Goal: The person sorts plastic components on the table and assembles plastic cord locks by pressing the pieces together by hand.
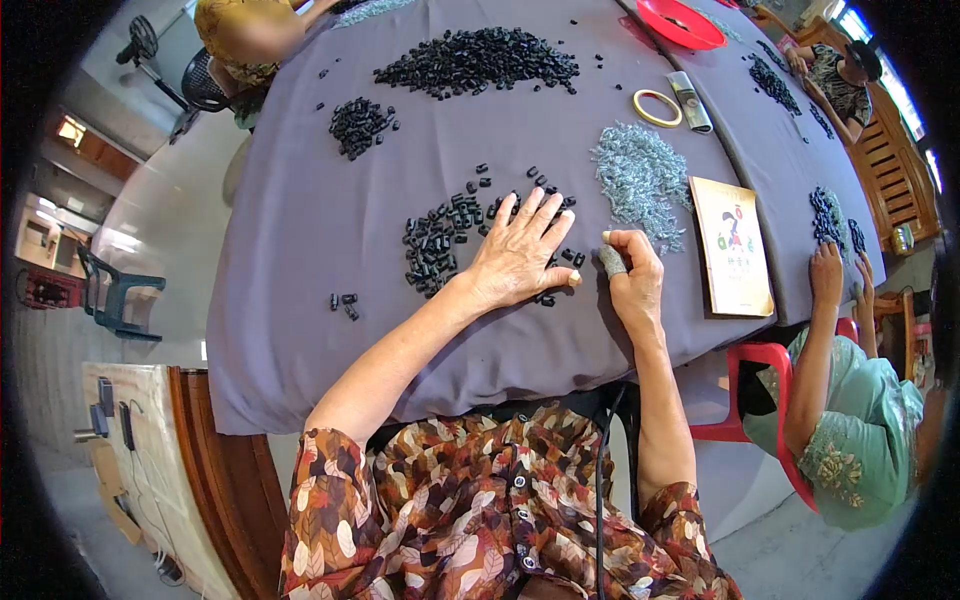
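My left hand lies flat with its fingers spread over a loose pile of small black plastic pieces; some show around its fingertips and thumb. To the right, my right hand rests above the cloth with its fingers curled in. A grey, rough-looking covering or scrap shows at its fingers; what the fingers hold, if anything, is hidden. Just beyond that hand is a heap of small clear, pale plastic pieces. A booklet with a coloured cover lies right of my right hand.
A grey cloth covers the table. Farther back are a large black heap, a smaller one, a tape roll and a red tray. Several other people sit around; one person's hands work at the right.
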Demonstrator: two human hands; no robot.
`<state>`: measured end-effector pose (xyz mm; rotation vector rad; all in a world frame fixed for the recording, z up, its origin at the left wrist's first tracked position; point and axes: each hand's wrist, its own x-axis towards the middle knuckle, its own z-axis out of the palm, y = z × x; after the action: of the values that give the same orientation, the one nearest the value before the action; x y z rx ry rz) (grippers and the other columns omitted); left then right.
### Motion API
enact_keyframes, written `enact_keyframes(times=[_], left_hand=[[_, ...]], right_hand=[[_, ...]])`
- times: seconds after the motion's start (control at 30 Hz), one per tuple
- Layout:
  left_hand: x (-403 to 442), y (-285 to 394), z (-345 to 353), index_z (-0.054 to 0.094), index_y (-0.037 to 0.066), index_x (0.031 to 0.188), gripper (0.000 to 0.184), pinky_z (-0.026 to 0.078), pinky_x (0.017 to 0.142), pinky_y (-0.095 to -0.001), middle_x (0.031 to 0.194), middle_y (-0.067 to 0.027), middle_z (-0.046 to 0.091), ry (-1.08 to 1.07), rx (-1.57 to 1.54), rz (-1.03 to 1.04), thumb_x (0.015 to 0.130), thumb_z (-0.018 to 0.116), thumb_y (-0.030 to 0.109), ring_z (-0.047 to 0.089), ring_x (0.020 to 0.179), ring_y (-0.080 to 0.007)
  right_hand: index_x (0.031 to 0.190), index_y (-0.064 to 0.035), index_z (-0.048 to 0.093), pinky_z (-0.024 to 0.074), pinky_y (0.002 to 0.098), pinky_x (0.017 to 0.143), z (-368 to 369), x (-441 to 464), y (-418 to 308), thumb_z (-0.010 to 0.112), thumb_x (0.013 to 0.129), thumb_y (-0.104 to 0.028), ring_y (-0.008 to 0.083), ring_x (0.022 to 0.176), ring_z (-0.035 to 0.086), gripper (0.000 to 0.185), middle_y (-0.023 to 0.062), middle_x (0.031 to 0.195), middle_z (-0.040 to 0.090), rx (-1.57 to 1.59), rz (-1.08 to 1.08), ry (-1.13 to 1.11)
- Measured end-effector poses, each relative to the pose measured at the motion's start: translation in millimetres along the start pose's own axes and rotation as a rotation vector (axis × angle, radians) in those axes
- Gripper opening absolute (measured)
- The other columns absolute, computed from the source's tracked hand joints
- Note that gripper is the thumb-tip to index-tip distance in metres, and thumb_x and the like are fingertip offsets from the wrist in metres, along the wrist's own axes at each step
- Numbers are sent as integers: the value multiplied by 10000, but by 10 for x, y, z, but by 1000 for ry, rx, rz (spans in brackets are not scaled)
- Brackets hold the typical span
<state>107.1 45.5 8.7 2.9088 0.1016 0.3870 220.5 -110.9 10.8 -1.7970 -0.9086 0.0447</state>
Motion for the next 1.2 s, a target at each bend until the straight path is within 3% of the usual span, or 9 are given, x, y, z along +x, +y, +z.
enact_keyframes(times=[0.23,0.37,0.47,0.5,0.63,1.0,1.13,1.17,1.2], left_hand=[[-164,7,-186,407,24,1305,661,244,1043,-512,1349,-210,368,181,-95,35,844,530,482,335,1275,-363],[-376,-145,-334,453,0,1255,556,271,1041,-469,1306,-205,426,312,3,-122,818,624,299,364,1255,-352],[-616,-288,-391,416,-4,1299,614,238,1056,-485,1362,-205,377,273,26,-256,865,563,406,335,1280,-356],[-686,-312,-378,384,-3,1322,712,204,1070,-495,1383,-214,345,232,35,-298,863,497,529,299,1302,-365],[-822,-307,-306,318,19,1374,880,150,1088,-500,1411,-228,293,95,37,-325,810,406,689,225,1339,-370],[-645,-130,-263,406,26,1317,827,152,1082,-522,1380,-212,341,238,38,-98,801,440,672,255,1324,-371],[-788,66,-437,549,6,1116,436,344,986,-470,1176,-171,520,517,-35,-6,825,624,322,455,1152,-354],[-835,198,-489,588,19,970,239,468,828,-412,972,-126,596,574,-70,39,754,653,97,571,935,-312],[-935,308,-459,591,32,934,214,490,763,-392,907,-112,602,525,-154,143,729,645,61,587,859,-296]], right_hand=[[937,13,596,483,297,709,15,-24,17,580,767,72,214,772,619,180,116,855,616,14,-8,-11],[945,11,612,481,308,719,-4,-17,16,579,782,32,245,785,631,168,139,856,634,-37,-29,20],[945,6,613,478,313,720,-23,-17,2,569,786,21,253,794,630,166,139,856,631,-56,-1,-8],[941,4,612,472,318,721,-12,-18,40,557,789,14,260,789,625,163,141,849,628,-51,-39,2],[938,1,609,470,321,725,-11,-15,41,555,792,8,260,781,618,156,139,850,625,-43,-15,-10],[942,0,602,468,318,732,-34,-8,-1,555,799,-1,255,784,614,150,136,849,618,-53,-22,-36],[941,1,599,470,319,732,-29,-11,45,553,793,5,253,784,615,155,136,852,619,-56,-44,-39],[940,1,599,470,319,730,-29,-11,52,552,792,6,252,783,615,155,136,852,619,-62,-53,-37],[939,0,598,470,320,729,-26,-13,55,551,791,6,252,783,615,156,136,852,618,-66,-65,-34]])
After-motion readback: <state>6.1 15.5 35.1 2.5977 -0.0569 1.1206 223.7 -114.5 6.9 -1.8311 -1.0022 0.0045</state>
